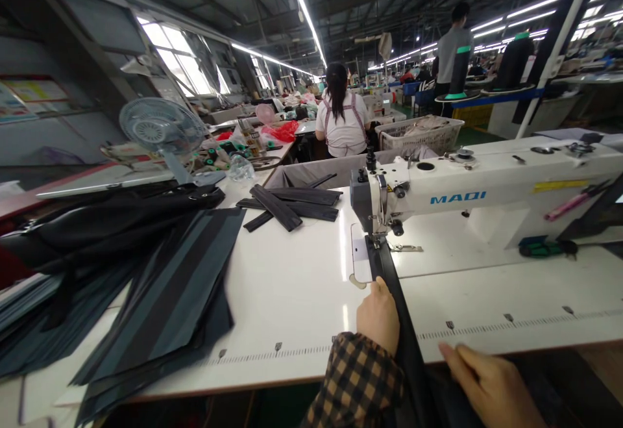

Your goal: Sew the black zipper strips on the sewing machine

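A narrow black fabric strip (396,298) runs from under the presser foot (377,239) of a white MAQI sewing machine (487,191) back to the table's front edge. My left hand (378,314), in a checked sleeve, rests on the table with its fingers curled against the strip's left side. At the table edge my right hand (491,386) lies on dark fabric to the right of the strip, fingers stretched out and together.
Stacked dark grey and black fabric panels (160,298) cover the table's left. Short black strips (292,207) lie behind. A desk fan (163,129) stands at the back left. A seated person (343,116) works ahead, beside a white basket (421,132).
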`<act>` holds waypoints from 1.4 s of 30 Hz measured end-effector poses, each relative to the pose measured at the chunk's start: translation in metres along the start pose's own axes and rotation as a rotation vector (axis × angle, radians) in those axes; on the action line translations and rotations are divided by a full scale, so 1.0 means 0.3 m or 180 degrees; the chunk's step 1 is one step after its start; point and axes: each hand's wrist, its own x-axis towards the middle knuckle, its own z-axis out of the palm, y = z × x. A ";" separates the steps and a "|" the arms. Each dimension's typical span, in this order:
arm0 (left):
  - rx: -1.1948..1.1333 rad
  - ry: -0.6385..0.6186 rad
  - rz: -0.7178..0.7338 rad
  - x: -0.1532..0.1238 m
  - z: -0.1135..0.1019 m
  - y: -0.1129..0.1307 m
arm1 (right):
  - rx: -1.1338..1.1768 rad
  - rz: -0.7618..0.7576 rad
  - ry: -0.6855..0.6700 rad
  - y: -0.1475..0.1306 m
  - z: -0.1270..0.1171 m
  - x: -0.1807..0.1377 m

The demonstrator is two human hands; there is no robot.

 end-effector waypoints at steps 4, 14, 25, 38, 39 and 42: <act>0.0083 -0.0095 -0.0020 0.009 -0.011 0.001 | -0.0880 -0.1028 0.0334 -0.004 -0.035 0.259; -0.0274 -0.0277 0.0078 0.045 0.012 -0.046 | -0.0942 -0.1840 -0.0624 -0.062 -0.004 0.400; -0.0091 -0.0306 0.0118 0.073 0.015 -0.047 | -0.0988 -0.1979 -0.0679 -0.046 0.011 0.413; -0.0316 -0.0465 0.0116 0.083 0.037 -0.056 | -0.1051 -0.1662 -0.0401 -0.028 0.034 0.463; -0.0352 -0.0465 0.0101 0.083 0.036 -0.056 | -0.1032 -0.1702 -0.0442 -0.029 0.032 0.464; -0.0442 -0.0441 0.0098 0.081 0.029 -0.055 | -0.1012 -0.1824 -0.0618 -0.031 0.026 0.472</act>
